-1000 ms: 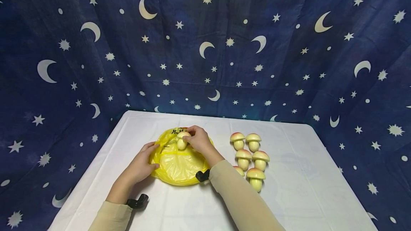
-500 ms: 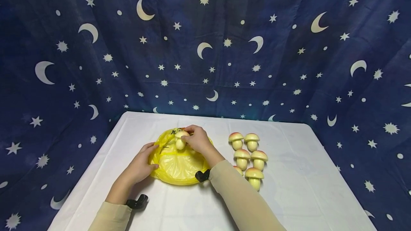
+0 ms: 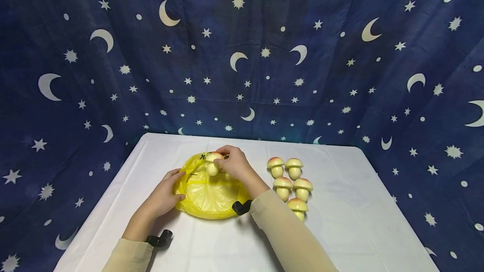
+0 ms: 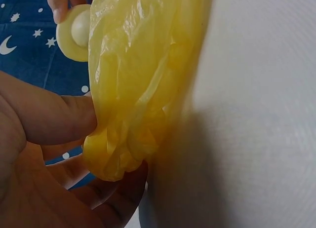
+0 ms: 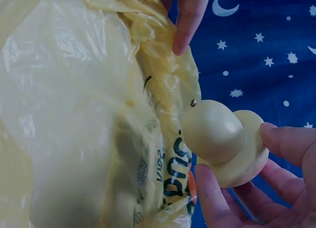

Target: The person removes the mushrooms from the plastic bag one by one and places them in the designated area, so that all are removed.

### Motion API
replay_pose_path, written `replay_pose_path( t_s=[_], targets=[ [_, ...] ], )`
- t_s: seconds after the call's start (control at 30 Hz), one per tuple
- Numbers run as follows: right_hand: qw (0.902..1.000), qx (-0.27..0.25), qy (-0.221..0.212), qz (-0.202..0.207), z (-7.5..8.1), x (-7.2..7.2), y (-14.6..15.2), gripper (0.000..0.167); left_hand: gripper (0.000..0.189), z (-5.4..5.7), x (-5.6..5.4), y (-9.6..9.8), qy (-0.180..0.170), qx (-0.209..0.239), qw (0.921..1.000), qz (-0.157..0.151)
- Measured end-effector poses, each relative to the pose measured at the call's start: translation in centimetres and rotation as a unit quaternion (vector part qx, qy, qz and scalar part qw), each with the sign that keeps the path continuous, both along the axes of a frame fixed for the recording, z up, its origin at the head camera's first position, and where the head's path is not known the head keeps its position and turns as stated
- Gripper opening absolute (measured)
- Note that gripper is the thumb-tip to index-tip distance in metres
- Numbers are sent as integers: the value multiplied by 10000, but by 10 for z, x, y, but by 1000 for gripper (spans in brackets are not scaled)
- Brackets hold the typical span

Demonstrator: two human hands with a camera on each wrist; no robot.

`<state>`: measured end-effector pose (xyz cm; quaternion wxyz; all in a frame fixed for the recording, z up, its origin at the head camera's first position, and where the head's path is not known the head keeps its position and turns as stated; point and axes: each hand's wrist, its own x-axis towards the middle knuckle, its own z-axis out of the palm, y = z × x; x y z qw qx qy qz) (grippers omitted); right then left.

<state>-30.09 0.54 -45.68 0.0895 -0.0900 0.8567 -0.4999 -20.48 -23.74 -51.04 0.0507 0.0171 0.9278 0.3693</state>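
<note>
A yellow plastic bag (image 3: 211,196) stands on the table with its rim rolled out and its mouth wide. My left hand (image 3: 164,196) grips its left side; in the left wrist view the thumb (image 4: 59,117) and fingers (image 4: 126,193) lie around the gathered rim. At the far side of the bag, my right hand (image 3: 236,165) holds a toy mushroom (image 3: 213,169) by its cap, stem toward me. The right wrist view shows the mushroom's pale round stem (image 5: 212,129) beside the bag's printed rim, thumb and fingers around the cap.
Several more toy mushrooms (image 3: 282,188) with pale stems and reddish-yellow caps stand in rows right of the bag, partly beside my right sleeve (image 3: 291,234). A white cloth covers the table (image 3: 363,221). A dark blue curtain (image 3: 325,74) with moons and stars hangs behind.
The mushroom in my right hand stays over the bag's far rim, nearly still. The head view has shifted slightly, and my right sleeve now covers one of the nearer mushrooms.
</note>
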Motion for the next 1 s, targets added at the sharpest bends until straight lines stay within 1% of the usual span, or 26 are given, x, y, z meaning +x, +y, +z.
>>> replay_pose_path(
  t_s=[0.3,0.47,0.73,1.0],
  targets=[
    [9999,9,9,172,12,6,17,34,76,0,1,1,-110,8,9999,34],
    [9998,12,21,206,21,10,29,35,76,0,0,3,-134,11,9999,41],
    [9998,-47,63,163,37,22,52,36,77,1,-2,3,-105,-8,9999,9],
    [9998,-50,166,103,52,34,74,36,76,2,-3,0,-60,-35,9999,-113]
  ],
)
